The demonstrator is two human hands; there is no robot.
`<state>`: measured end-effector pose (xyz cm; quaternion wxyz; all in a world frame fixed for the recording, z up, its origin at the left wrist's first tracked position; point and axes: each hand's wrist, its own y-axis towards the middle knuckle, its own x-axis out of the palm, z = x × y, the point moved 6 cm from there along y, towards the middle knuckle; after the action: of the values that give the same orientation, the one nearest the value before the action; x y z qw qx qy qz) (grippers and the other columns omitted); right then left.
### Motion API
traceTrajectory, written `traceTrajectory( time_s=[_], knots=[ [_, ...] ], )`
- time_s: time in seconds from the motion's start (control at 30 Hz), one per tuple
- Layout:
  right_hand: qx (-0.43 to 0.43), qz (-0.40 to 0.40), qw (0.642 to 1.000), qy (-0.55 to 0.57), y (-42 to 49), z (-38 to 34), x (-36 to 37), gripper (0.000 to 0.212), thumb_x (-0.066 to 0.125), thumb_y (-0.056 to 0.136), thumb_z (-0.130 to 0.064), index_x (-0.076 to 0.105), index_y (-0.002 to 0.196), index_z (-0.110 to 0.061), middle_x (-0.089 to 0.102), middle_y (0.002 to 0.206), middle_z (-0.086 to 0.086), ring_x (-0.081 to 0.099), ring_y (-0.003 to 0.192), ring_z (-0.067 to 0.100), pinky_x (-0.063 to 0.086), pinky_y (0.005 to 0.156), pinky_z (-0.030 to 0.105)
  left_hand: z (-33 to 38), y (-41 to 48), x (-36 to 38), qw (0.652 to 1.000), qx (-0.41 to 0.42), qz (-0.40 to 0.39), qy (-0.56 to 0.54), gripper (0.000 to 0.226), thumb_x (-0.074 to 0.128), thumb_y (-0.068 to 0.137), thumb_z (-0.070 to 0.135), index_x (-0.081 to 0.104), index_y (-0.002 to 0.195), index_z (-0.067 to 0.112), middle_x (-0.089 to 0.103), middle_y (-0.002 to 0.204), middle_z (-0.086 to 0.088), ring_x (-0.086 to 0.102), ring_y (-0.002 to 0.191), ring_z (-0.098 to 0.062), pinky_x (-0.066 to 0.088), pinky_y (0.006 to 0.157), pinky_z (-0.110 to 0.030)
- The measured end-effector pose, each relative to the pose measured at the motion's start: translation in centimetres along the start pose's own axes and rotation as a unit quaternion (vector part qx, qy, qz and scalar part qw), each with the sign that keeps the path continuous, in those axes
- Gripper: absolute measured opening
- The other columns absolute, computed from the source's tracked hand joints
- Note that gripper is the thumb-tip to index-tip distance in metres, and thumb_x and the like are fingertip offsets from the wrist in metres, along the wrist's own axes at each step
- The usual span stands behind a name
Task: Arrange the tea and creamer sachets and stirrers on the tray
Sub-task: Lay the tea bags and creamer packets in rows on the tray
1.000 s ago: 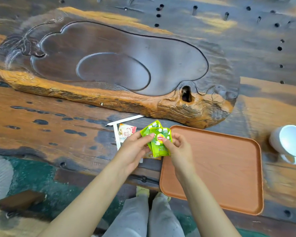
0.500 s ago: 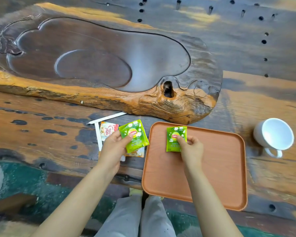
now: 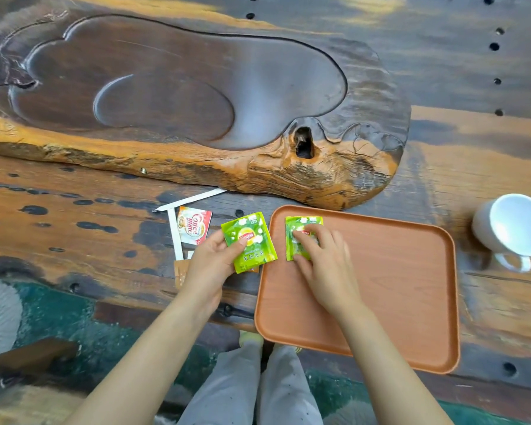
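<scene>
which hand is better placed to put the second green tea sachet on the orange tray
Left. The left hand already holds the second green tea sachet beside the orange tray; the right hand is pressing the first green sachet down.

Most of the tray (image 3: pixel 396 302) floor lies bare: only its far left corner is taken, by a green sachet (image 3: pixel 301 237) with the right hand (image 3: pixel 322 265) pressed on it. Just left of the tray's left edge, the left hand (image 3: pixel 209 265) holds a second green sachet (image 3: pixel 252 243) over a clutter of creamer sachet (image 3: pixel 193 225) and stirrers (image 3: pixel 175 234). The carved slab (image 3: pixel 196 118) walls the far side. A cup (image 3: pixel 515 225) stands apart at the table's right edge.
</scene>
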<state>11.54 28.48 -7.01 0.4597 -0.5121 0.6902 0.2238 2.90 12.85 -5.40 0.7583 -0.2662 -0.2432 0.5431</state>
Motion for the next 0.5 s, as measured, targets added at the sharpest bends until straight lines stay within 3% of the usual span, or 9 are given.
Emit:
traceTrajectory(
  time_s=[0.2,0.3,0.37,0.43,0.5],
  knots=[
    [0.009,0.012,0.999,0.041,0.4,-0.8,0.6,0.041,0.059,0.082,-0.028,0.054,0.122,-0.021,0.051,0.123,0.005,0.044,0.108,0.025,0.038,0.09,0.038,0.0,0.1,1.1,0.999,0.01,0.001,0.041,0.024,0.057,0.087,0.006,0.061,0.11,0.009,0.071,0.097,-0.003,0.068,0.082,-0.014,0.056,0.072,-0.033],
    [0.022,0.074,0.984,0.161,-0.3,-0.8,-0.8,0.033,0.053,0.086,-0.026,0.057,0.118,-0.02,0.055,0.116,0.003,0.045,0.103,0.013,0.037,0.09,0.026,0.1,0.1,1.8,0.999,0.018,-0.008,0.047,0.024,0.058,0.086,0.006,0.063,0.109,0.011,0.074,0.092,0.003,0.069,0.08,-0.012,0.057,0.069,-0.029],
    [0.066,0.071,0.937,0.335,-1.1,-0.9,-1.4,0.025,0.051,0.089,-0.023,0.058,0.113,-0.02,0.059,0.104,-0.002,0.052,0.089,0.002,0.041,0.081,0.016,0.2,-0.2,2.8,0.998,0.02,-0.027,0.043,0.023,0.059,0.085,0.005,0.063,0.108,0.011,0.074,0.09,0.004,0.069,0.077,-0.008,0.057,0.067,-0.023],
    [0.131,0.026,0.856,0.5,-1.7,-1.1,-1.2,0.019,0.055,0.089,-0.013,0.055,0.107,-0.019,0.061,0.089,-0.002,0.058,0.069,0.002,0.048,0.064,0.016,0.1,-0.4,4.2,0.998,0.02,-0.053,0.039,0.026,0.059,0.085,0.004,0.062,0.111,0.007,0.072,0.092,0.001,0.069,0.076,-0.006,0.057,0.068,-0.022],
    [0.186,0.049,0.81,0.554,-2.3,0.1,-1.5,0.024,0.056,0.086,0.001,0.052,0.098,-0.02,0.06,0.078,0.002,0.058,0.052,0.002,0.047,0.05,0.014,0.1,-0.7,5.6,0.996,0.03,-0.068,0.053,0.031,0.059,0.086,0.005,0.059,0.116,0.005,0.071,0.093,0.0,0.068,0.078,-0.008,0.056,0.072,-0.023]
  ],
)
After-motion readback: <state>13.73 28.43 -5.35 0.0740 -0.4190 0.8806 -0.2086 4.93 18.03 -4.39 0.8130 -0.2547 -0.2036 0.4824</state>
